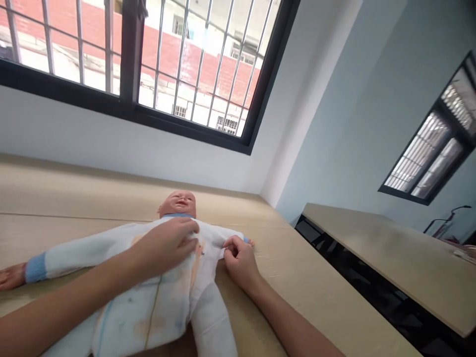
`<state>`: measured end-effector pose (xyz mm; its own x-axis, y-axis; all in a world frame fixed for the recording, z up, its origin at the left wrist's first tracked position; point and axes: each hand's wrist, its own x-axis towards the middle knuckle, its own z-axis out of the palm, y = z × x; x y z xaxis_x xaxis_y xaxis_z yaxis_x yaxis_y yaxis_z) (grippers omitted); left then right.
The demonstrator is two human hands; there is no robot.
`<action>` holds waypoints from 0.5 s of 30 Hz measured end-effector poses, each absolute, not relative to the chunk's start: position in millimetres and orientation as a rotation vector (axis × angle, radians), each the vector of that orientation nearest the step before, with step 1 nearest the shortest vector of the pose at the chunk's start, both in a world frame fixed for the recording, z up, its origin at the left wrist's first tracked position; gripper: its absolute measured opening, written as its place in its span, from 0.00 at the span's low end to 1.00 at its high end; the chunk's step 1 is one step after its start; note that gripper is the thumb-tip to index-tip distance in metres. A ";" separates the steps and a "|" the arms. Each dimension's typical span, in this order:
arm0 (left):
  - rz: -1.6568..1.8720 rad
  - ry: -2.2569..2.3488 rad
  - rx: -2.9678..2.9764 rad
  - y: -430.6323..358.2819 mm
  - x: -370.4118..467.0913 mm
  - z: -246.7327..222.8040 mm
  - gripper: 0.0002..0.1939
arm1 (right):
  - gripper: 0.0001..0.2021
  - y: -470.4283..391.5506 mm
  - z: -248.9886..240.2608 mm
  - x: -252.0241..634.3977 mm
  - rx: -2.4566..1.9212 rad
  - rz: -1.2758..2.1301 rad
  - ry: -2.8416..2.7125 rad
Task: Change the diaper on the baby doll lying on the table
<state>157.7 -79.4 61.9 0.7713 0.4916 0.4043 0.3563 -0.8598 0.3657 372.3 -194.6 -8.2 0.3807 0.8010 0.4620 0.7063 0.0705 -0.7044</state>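
My right hand (241,265) is pinching a plastic baby doll's (180,203) white, blue-cuffed cloth suit (171,302).
Left hand (163,248) is curling over it, grip unclear; cloth is needing gentleness.

L forearm (85,292) runs from near left toward far right, bare, w/ L hand (167,245) at its end, back of hand up, fingers bent & pointing right, grip unclear. R forearm (293,317) comes from near right toward far left, also bare; R hand (240,260) is pinched, thumb & index tips close tog., other fingers curled. Hands are near each other but apart, L one left, R one right.
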 end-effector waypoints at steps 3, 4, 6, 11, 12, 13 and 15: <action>0.792 0.908 2.550 -57.3 132.1 63.3 0.12 | 0.07 -190.8 -10.4 378.9 -1.688 0.082 -1.328; 0.786 0.974 2.493 -51.4 120.7 62.3 0.12 | 0.07 -189.6 -11.6 380.2 -1.691 0.105 -1.313; 0.766 1.042 2.403 -44.8 96.6 58.2 0.13 | 0.05 -187.2 -14.4 381.1 -1.698 0.191 -1.264; 0.776 1.042 2.469 -72.2 61.3 55.3 0.14 | 0.04 -183.3 -17.4 375.3 -1.682 0.378 -1.280; 0.792 0.958 2.531 -83.1 64.2 58.2 0.15 | 0.06 -183.2 -16.4 373.4 -1.672 0.413 -1.296; 0.791 0.839 2.609 -94.0 71.1 61.8 0.16 | 0.07 -183.4 -15.0 371.3 -1.664 0.451 -1.300; 0.659 0.630 2.756 -111.7 95.9 69.3 0.17 | 0.08 -184.2 -11.6 367.3 -1.650 0.512 -1.286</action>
